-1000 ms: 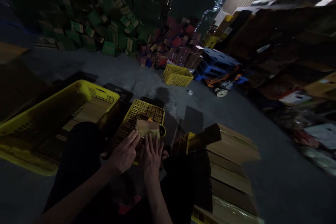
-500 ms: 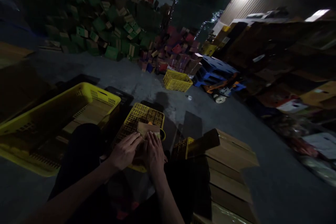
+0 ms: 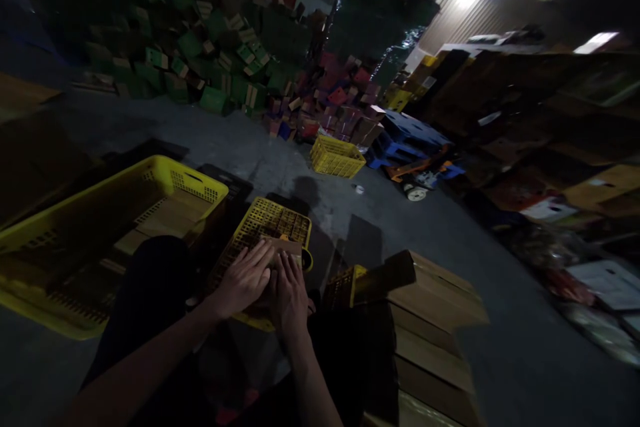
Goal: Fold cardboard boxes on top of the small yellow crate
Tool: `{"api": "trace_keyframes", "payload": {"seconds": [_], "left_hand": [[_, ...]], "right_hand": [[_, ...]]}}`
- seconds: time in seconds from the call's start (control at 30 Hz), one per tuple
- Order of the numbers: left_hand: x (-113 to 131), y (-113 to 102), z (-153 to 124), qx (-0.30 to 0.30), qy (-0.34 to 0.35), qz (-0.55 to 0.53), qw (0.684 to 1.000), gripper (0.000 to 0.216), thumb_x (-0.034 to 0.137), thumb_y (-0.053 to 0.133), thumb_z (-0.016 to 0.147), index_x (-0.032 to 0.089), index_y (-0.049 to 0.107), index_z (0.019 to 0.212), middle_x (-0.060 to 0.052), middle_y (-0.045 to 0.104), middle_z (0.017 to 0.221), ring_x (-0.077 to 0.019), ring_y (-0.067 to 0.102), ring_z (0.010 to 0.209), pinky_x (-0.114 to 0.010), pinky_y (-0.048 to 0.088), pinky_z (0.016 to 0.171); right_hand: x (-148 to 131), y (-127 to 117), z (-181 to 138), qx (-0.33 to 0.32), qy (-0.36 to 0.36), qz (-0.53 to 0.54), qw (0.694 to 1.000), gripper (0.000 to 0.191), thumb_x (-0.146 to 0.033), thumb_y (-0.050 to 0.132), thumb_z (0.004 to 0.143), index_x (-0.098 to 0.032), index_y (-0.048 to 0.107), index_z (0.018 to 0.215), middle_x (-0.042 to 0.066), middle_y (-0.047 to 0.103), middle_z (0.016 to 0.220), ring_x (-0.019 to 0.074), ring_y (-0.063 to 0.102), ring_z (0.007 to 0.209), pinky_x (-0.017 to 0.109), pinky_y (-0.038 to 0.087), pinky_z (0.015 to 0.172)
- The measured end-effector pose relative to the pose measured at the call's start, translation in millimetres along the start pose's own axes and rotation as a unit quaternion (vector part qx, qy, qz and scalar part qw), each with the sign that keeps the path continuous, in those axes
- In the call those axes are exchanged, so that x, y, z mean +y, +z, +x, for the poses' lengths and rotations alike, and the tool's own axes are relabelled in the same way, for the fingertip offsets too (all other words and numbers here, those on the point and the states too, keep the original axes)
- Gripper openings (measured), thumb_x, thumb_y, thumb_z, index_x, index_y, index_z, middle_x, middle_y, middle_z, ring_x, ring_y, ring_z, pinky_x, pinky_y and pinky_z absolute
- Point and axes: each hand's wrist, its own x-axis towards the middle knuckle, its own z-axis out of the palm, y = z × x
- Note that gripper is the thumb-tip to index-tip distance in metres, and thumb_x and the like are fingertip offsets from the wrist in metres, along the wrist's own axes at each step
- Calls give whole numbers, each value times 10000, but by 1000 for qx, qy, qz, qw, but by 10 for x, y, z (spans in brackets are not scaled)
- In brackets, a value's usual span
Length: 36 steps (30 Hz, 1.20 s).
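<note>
My left hand (image 3: 245, 278) and my right hand (image 3: 289, 293) lie side by side, fingers stretched flat, pressing on a small brown cardboard piece (image 3: 289, 245). The cardboard rests on an upturned yellow plastic crate (image 3: 265, 220) right in front of my dark-clad knees. Most of the cardboard is hidden under my fingers, and only its far edge shows.
A large yellow crate (image 3: 165, 170) holding flat cardboard stands at my left. A stack of flat cardboard (image 3: 435, 307) lies at my right beside another yellow crate (image 3: 345, 280). Farther off are a yellow crate (image 3: 336, 156), a blue pallet with a pallet jack (image 3: 417, 177), and heaps of green and red boxes (image 3: 225, 60).
Both hands slid forward over the cardboard piece and flattened it down; less of it shows now. The view tilted slightly.
</note>
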Motion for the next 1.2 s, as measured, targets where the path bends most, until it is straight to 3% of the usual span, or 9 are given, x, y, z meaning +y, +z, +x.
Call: {"api": "trace_keyframes", "payload": {"seconds": [0.1, 0.23, 0.37, 0.5, 0.73, 0.9, 0.97, 1.07, 1.2], "left_hand": [[14, 12, -31, 4, -23, -25, 999, 588, 226, 327, 1063, 162, 266, 1645, -122, 318, 1666, -276, 314, 1539, -498, 333, 1240], [78, 59, -220, -27, -56, -98, 993, 601, 263, 318, 1087, 167, 179, 1663, -115, 205, 1708, -249, 273, 1555, -410, 397, 1217], [64, 94, -350, -35, -54, -119, 991, 606, 217, 319, 1068, 175, 200, 1660, -100, 243, 1704, -241, 251, 1563, -424, 368, 1241], [-26, 71, -341, -35, -28, -130, 991, 606, 183, 336, 1054, 192, 243, 1653, -91, 310, 1683, -237, 278, 1554, -416, 377, 1239], [9, 38, -309, -30, -39, -115, 992, 554, 276, 349, 1087, 215, 298, 1635, -80, 375, 1656, -229, 358, 1524, -418, 404, 1222], [65, 9, -278, 2, -24, -77, 997, 532, 287, 354, 1085, 185, 363, 1608, -100, 425, 1625, -247, 390, 1508, -421, 440, 1199], [70, -18, -265, 12, -6, -59, 998, 529, 277, 365, 1079, 168, 386, 1597, -111, 443, 1612, -261, 392, 1506, -435, 440, 1198], [93, -46, -218, 9, 22, -30, 999, 536, 270, 384, 1068, 148, 399, 1590, -127, 441, 1610, -283, 394, 1504, -463, 418, 1211], [195, 8, -70, -17, 51, -6, 999, 546, 251, 379, 1060, 114, 389, 1589, -152, 437, 1606, -285, 394, 1503, -484, 365, 1239]], "right_hand": [[-46, -19, -3, 14, 21, 8, 1000, 461, -233, 408, 1058, -131, 540, 1488, 126, 519, 1564, 260, 366, 1528, 517, 396, 1225], [-115, -45, 21, 23, 48, 2, 999, 459, -216, 426, 1042, -120, 559, 1471, 145, 563, 1524, 270, 443, 1479, 511, 406, 1211], [-225, -55, 135, 19, 39, 35, 998, 431, -188, 416, 1037, -180, 623, 1415, 88, 652, 1439, 218, 486, 1444, 457, 349, 1246], [-269, -58, 211, 3, 44, 85, 995, 426, -219, 371, 1064, -196, 637, 1395, 53, 653, 1442, 183, 505, 1432, 419, 377, 1227], [56, -109, 85, -5, 67, 33, 997, 439, -215, 394, 1048, -135, 608, 1423, 124, 584, 1503, 267, 476, 1462, 532, 402, 1200], [406, -167, 33, 9, 26, 105, 994, 451, -226, 333, 1075, -139, 613, 1417, 112, 607, 1482, 205, 470, 1465, 447, 394, 1231], [488, -190, 27, 8, 41, 160, 986, 453, -265, 327, 1089, -158, 613, 1424, 102, 599, 1490, 181, 489, 1448, 385, 431, 1208], [525, -224, 24, -8, 80, 213, 974, 471, -324, 326, 1099, -169, 569, 1471, 106, 545, 1537, 178, 488, 1442, 351, 455, 1182], [496, -278, 17, -30, 67, 220, 973, 483, -338, 344, 1096, -167, 513, 1514, 107, 512, 1560, 185, 424, 1480, 369, 417, 1210]]}}
